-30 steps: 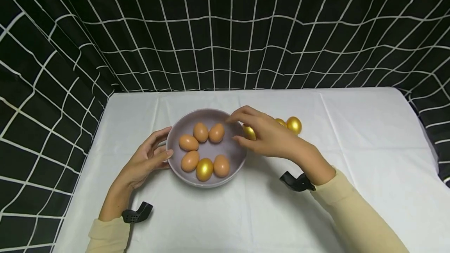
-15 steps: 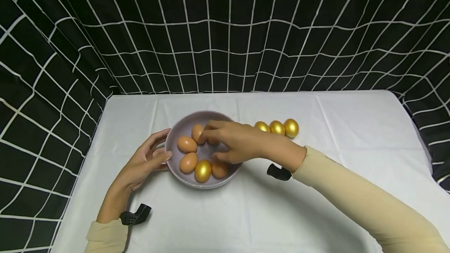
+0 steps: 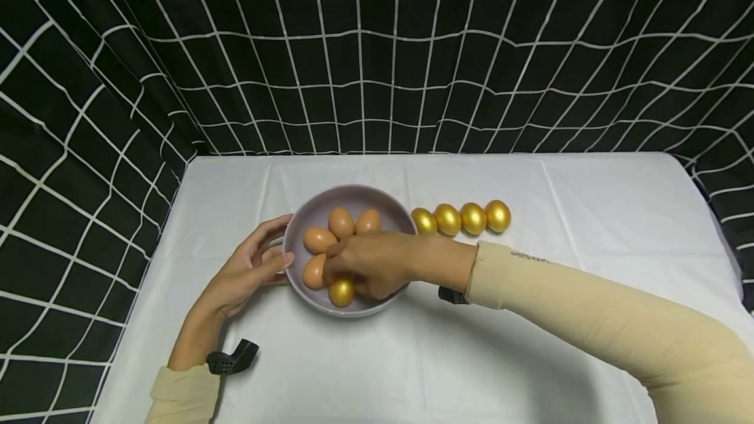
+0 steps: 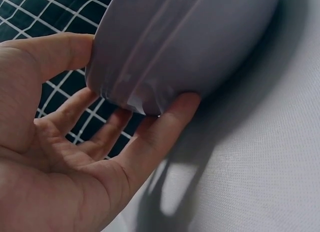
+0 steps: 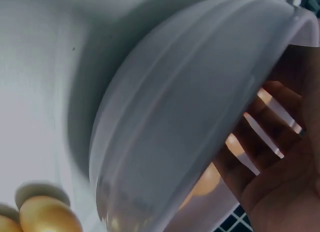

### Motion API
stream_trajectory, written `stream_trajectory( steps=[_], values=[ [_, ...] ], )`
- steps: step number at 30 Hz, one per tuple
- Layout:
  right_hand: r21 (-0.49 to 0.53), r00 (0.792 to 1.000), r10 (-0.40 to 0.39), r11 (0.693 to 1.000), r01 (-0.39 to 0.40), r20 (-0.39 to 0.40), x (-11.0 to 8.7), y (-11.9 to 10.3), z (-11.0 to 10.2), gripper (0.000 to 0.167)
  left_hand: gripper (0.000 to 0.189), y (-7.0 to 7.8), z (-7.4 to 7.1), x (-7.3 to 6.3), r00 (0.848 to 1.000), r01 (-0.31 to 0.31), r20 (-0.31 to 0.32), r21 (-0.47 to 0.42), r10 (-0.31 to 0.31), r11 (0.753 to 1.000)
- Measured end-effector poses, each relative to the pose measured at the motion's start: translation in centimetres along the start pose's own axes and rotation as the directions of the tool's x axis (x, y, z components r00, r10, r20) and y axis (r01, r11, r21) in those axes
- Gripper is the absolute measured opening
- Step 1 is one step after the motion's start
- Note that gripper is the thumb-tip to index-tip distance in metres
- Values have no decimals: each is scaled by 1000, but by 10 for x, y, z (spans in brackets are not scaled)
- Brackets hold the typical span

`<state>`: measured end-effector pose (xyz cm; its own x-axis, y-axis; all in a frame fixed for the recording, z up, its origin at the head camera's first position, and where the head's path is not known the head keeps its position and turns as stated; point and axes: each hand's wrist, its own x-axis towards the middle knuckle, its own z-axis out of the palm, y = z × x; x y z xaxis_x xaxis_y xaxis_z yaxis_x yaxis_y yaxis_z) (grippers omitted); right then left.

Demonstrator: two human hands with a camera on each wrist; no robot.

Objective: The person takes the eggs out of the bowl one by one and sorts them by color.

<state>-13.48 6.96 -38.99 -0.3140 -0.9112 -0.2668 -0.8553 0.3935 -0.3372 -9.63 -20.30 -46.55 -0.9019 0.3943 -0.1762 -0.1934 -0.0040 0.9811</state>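
A round mauve bowl (image 3: pixel 389 205) holds several brown eggs (image 3: pixel 341 222) and one golden egg (image 3: pixel 341 292) near its front. My left hand (image 3: pixel 250 265) grips the bowl's left side, with the thumb at the rim; in the left wrist view, fingertips (image 4: pixel 185 104) lie against the outer wall. Reaching over the right rim, my right hand (image 3: pixel 377 260) has its fingers down around the golden egg and covers a brown egg beside it. The bowl wall hides those fingertips in the right wrist view.
Several more golden eggs (image 3: pixel 448 219) stand in a row just right of the bowl on a white tablecloth (image 3: pixel 377 378). A black curtain (image 3: pixel 377 57) with a white grid encloses the table's back and sides.
My right hand has moved left from the bowl's right rim, down into the bowl and onto the golden egg. The golden eggs on the table are now uncovered. My left hand keeps its hold.
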Motion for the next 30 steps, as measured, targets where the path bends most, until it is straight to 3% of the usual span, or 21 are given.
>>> stream_trajectory(
  steps=[8,13,22,30],
  values=[
    [-39,1000,-6,999,6,20,1,-8,3,22,72,0,2,2,1000,0,2,2,0,1000],
    [-95,999,32,995,-28,41,3,-9,1,28,72,0,0,0,1000,11,-2,2,-11,1000],
    [-108,999,-36,993,38,18,5,-11,1,31,72,1,0,0,1000,7,3,8,-7,1000],
    [-48,999,-30,998,32,34,7,-13,3,24,73,0,0,0,1000,6,0,-1,-6,1000]
  ],
)
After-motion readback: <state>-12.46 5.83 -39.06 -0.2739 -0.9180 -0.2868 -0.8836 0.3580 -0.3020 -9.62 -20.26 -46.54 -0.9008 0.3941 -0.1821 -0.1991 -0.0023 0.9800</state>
